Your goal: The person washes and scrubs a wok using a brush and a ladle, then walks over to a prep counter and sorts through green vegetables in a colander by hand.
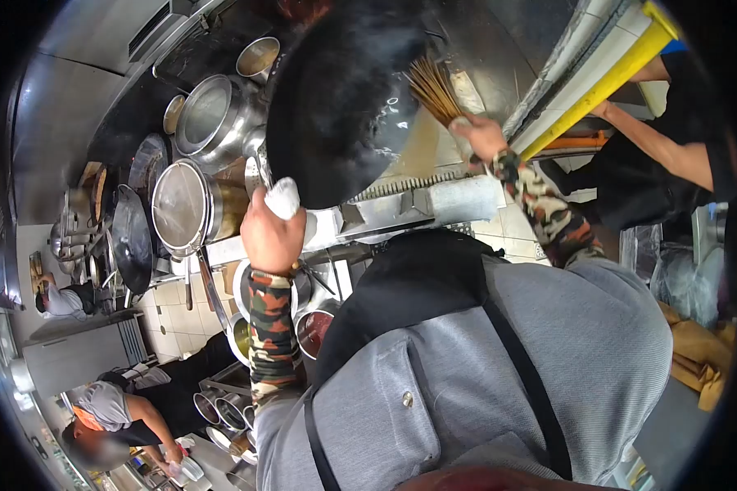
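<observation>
A large black wok point(323, 114) is tipped up steeply over the stove, with wet, shiny patches and some steam on its inner face. My left hand point(272, 233) is closed around the wok's handle, with a white cloth point(282, 199) bunched at the grip. In my right hand point(481, 137) is a bamboo wok brush point(434, 88), its bristles pointing at the wok's right rim. Whether the bristle tips touch the metal I cannot tell. Brownish liquid point(420, 146) shows beside the wok's lower right edge.
To the left stand a steel pot point(213, 123), a strainer point(180, 204) over a pot and another dark wok point(131, 237). Pots with red sauce point(313, 329) sit below. A yellow bar point(594, 94) runs at right, near a co-worker's arm point(659, 135). Another person point(123, 409) works at lower left.
</observation>
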The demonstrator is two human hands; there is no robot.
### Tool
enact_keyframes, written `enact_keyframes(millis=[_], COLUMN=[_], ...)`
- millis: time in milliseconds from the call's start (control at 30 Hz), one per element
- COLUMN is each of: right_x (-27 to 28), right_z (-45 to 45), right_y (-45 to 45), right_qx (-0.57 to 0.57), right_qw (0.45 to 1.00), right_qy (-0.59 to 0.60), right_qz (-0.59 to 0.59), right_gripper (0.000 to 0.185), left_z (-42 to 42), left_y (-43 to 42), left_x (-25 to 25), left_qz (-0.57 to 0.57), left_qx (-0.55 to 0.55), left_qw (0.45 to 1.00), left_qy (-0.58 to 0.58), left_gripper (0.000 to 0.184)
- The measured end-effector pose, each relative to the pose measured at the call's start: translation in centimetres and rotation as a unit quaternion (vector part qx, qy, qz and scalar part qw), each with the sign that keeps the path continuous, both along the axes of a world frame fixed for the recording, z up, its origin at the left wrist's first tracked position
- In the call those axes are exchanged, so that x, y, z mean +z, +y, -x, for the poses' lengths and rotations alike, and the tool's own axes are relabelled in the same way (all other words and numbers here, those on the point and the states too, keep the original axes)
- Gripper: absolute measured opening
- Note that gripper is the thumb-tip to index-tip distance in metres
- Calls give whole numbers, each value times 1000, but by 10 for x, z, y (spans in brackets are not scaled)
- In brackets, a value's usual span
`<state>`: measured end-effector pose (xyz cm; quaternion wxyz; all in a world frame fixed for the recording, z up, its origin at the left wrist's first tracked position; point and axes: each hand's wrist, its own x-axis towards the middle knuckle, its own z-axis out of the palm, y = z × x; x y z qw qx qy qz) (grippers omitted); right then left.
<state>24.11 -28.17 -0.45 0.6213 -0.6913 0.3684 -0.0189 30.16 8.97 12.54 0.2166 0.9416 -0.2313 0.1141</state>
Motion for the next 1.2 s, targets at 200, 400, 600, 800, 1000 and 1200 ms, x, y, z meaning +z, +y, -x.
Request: enact_keyframes(millis=[200, 400, 600, 800, 1000, 1200], right_x=[-14, -65, -89, -108, -119, -123], right_z=[1, 52, 65, 5, -61, -123], right_y=[-15, -30, -7, 125, 303, 383], right_qx=[67, 122, 238, 575, 578, 372], right_qw=[998, 945, 757, 799, 726, 760], right_qy=[6, -127, -78, -154, 251, 262], right_qz=[-15, 274, 604, 87, -276, -463], right_gripper=[70, 58, 74, 27, 46, 55], left_z=[-23, -74, -81, -105, -88, -75], left_y=[37, 66, -22, -126, -121, -36], left_x=[-35, -100, -237, -256, -213, -135], left_qz=[84, -6, -87, 464, 408, 299], left_qx=[-14, 12, 5, 290, 210, 35], left_qw=[993, 991, 992, 749, 782, 809], left_qy=[79, 133, 96, 372, 421, 505], left_gripper=[35, 21, 21, 51, 45, 52])
